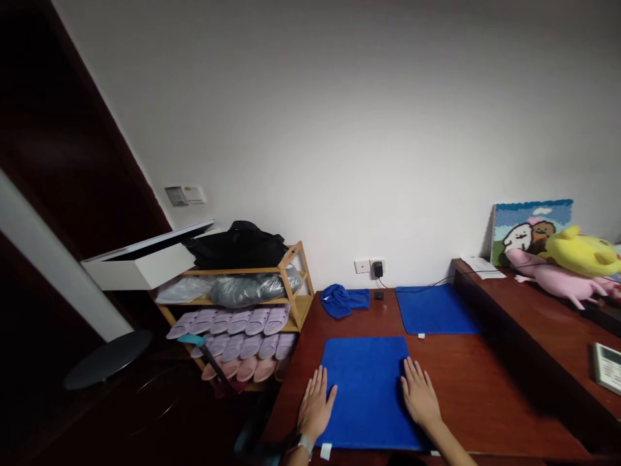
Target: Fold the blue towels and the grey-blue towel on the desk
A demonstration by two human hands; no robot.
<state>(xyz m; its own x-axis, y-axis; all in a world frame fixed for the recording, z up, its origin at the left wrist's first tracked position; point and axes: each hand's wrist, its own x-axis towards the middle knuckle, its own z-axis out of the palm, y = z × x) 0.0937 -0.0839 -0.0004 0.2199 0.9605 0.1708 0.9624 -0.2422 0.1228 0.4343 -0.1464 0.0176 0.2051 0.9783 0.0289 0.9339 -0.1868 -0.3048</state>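
A blue cloth (366, 391) lies spread flat on the reddish-brown table (475, 375). My left hand (315, 402) rests palm down at its left edge, fingers stretched out and holding nothing. At the cloth's right edge my right hand (420, 392) lies flat too, palm down, with nothing in it. White tags show at the near edge of this cloth. Farther back on the right is another flat blue cloth (434, 309). A crumpled blue cloth (339, 301) sits at the table's back left.
Left of the table stands a wooden rack (295, 278) with slippers, bagged items, a black bag (237, 246) and a white box (145, 266). A raised ledge (533, 304) on the right holds plush toys (563, 275). A black plug (378, 269) with a cable is in the wall.
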